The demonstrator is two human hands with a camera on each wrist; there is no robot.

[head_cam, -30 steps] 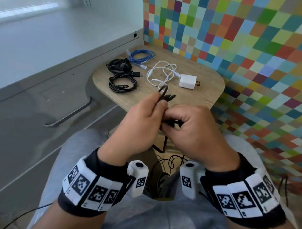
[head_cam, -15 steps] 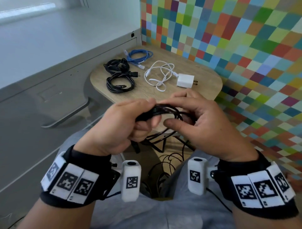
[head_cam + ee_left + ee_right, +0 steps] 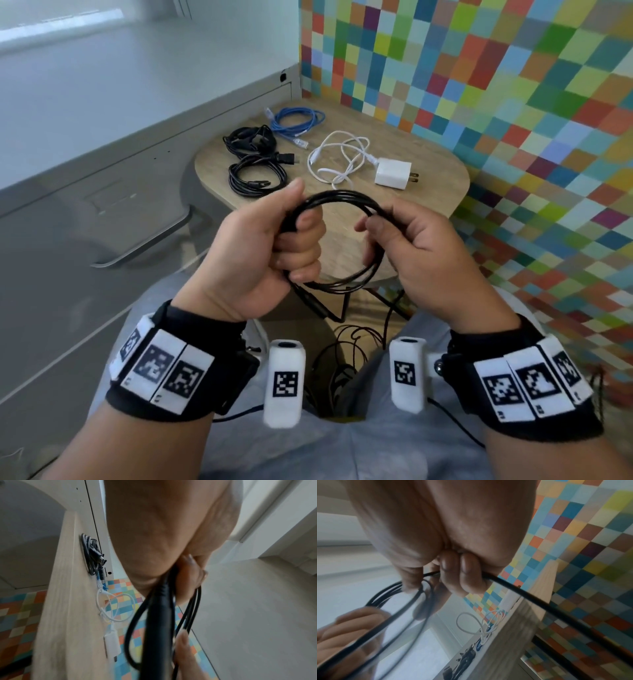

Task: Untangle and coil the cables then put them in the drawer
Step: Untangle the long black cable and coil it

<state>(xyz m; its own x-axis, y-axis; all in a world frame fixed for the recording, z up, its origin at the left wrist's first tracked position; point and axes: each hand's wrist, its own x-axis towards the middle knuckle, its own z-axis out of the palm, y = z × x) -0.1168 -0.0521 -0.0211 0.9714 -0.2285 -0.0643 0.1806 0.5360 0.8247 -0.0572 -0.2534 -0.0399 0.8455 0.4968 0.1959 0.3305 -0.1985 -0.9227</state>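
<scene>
while the grey cabinet (image 3: 102, 164) with its long drawer handle (image 3: 144, 246) fills the left of the head view and a chequered wall (image 3: 496, 102) the right, a small wooden table (image 3: 438, 171) stands between them, just ahead of the person's knees

on the table lie four cables, apart from one another: two black coils (image 3: 257, 174) at the left, a blue cable (image 3: 296, 121) at the back, and a white cable (image 3: 339, 157) joined to a white plug adapter (image 3: 392, 174)

in front of the table, held up in the air, is a black cable (image 3: 342, 198) wound into a round coil – it spans the gap between the two hands

the left hand (image 3: 260, 246) is a fist round the coil's left side, strands running through the palm and out above the thumb and below the little finger; a thick plug end hangs below it

the right hand (image 3: 421, 253) grips the right side – curled fingers (image 3: 467, 577) close over one strand in the right wrist view
</scene>
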